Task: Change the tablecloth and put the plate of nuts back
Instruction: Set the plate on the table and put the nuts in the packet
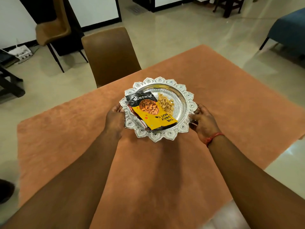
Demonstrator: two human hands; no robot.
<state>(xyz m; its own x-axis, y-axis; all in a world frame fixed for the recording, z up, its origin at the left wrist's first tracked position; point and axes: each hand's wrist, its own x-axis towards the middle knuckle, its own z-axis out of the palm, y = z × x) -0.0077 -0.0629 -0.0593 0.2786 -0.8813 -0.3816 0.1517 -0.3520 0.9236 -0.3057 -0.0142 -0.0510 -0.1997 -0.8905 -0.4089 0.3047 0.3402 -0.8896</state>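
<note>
**Nut plate over the fresh cloth: tilt is the risk**

Left hand (115,118) and right hand (203,122) clamp opposite rims of the scalloped silver plate (184,96) at mid-table on the orange tablecloth (231,113); whether it rests or hovers is unclear. A lopsided release could slide the almond packet (151,111) or scatter the loose shells (165,103).

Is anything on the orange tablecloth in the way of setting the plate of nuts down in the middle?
Nothing visible. Both hands, left hand and right hand, grip the silver plate by opposite rims over the tablecloth, whose visible surface is bare; the only chair close by stands beyond the far edge.
</note>
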